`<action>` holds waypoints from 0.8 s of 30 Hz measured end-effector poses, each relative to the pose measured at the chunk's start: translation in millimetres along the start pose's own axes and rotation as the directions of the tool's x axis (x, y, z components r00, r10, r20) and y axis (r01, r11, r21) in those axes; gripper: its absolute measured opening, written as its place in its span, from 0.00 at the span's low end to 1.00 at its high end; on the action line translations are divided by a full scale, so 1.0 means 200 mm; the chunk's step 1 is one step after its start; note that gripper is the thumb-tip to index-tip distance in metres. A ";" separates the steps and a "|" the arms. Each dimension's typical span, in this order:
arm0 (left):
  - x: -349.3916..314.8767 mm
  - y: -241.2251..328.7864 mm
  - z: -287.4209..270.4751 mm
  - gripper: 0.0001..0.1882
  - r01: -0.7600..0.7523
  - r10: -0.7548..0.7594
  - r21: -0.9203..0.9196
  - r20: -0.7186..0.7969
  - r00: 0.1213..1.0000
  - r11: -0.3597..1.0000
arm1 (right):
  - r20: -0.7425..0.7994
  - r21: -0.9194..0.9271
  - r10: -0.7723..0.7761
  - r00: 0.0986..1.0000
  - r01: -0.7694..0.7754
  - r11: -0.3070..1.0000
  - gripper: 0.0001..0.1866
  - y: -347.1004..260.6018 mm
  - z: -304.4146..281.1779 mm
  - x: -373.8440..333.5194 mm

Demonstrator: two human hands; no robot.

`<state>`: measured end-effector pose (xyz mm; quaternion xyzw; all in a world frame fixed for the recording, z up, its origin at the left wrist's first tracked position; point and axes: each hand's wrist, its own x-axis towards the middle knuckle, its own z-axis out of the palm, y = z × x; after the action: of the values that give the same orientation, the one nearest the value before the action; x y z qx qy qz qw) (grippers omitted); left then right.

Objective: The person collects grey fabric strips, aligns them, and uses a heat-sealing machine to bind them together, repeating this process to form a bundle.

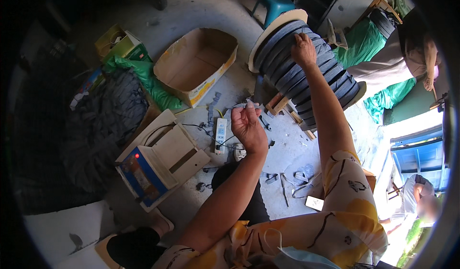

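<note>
A large spool wound with dark blue-grey fabric strip lies at the upper right, between pale round end discs. On its upper windings rests my right hand, fingers bent and closed at the strip; the pinch itself is partly hidden. My left hand is raised left of the spool with its fingers curled together. A small greyish scrap shows at its fingertips, too small to name. Below and left of this hand sits a white and blue machine with a red light on its front.
A wooden stand is under the spool. A power strip with cables lies by an open cardboard box. Dark fabric strips are heaped at left, with loose strips on the floor. A teal stool and other people are nearby.
</note>
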<state>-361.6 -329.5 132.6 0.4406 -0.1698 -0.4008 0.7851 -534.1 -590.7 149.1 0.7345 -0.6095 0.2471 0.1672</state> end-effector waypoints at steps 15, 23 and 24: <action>-0.02 0.01 0.04 0.09 0.015 -0.016 -0.019 -0.030 0.999 1.000 | -0.118 0.241 0.381 0.917 -0.346 0.907 0.19 -0.22 0.01 -0.03; -0.04 0.03 0.03 0.10 -0.093 0.096 -0.046 0.063 0.993 0.995 | 0.168 -0.003 0.484 0.859 -0.490 0.871 0.18 -0.12 0.02 0.21; -0.05 0.04 0.04 0.10 -0.081 0.085 -0.052 0.079 0.993 0.995 | 0.160 0.001 0.495 0.854 -0.502 0.865 0.17 -0.12 0.02 0.23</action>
<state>-368.1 -324.4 144.4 0.3972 -0.2098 -0.3894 0.8041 -503.0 -624.9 173.0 0.5720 -0.7845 0.2371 0.0342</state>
